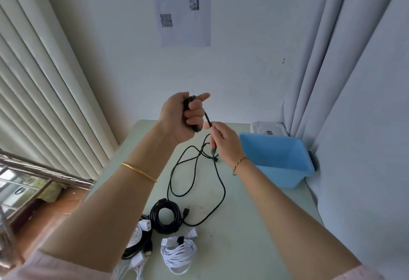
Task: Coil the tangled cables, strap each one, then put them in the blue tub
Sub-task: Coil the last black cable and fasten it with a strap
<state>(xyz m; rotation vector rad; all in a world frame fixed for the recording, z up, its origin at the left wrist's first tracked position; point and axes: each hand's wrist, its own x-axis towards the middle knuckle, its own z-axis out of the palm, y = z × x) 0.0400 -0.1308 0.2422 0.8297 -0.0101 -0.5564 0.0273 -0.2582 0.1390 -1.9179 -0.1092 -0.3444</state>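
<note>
Above the table, left hand [177, 120]: raised, fingers curled tight round a small bundle of black cable [222, 193] turns, forefinger sticking out.
Right hand [225, 145]: at 4 o'clock of the left, just beside it, pinching the strand that leaves the bundle.
Loose run: drops at 6 o'clock to the table [254, 224], lies in crossed loops and ends at a plug [187, 210].
Tub [283, 175]: at 3 o'clock of the right hand, near; nothing seen inside.
Other cables: black coil [155, 215] and white coil [179, 255] at 6 o'clock, a mixed heap [141, 235] at 7 o'clock.
Stage: coiling under way, in my judgement; strap not fitted.
Risk 1: crossed loops may draw into a knot when pulled.
Risk 2: the plug lies against the black coil and may drag it.
Risk 3: a slack fist would spill the turns.
</note>
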